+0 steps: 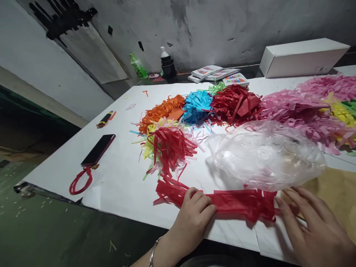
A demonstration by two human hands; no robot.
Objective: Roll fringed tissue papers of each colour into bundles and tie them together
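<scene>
A strip of red tissue paper (233, 203), cut into fringe at both ends, lies along the table's front edge. My left hand (194, 211) is on its left part, with the fingers curled together and pressing the paper. At the strip's right end, my right hand (314, 222) has its fingers stretched and apart, the thumb close to the red fringe. Whether the thumb touches a strand, I cannot tell. Just beyond the strip sits a crumpled clear plastic bag (267, 155). A loose bundle of red paper strips (172, 148) rests on yellow and pink ones.
Orange (164, 109), blue (197, 105), dark red (236, 104) and pink paper piles (300, 111) run across the table. To the left are a phone (98, 149) with a red strap and a yellow-black cutter (105, 118). A white box (300, 59) and flat boxes (207, 71) stand behind.
</scene>
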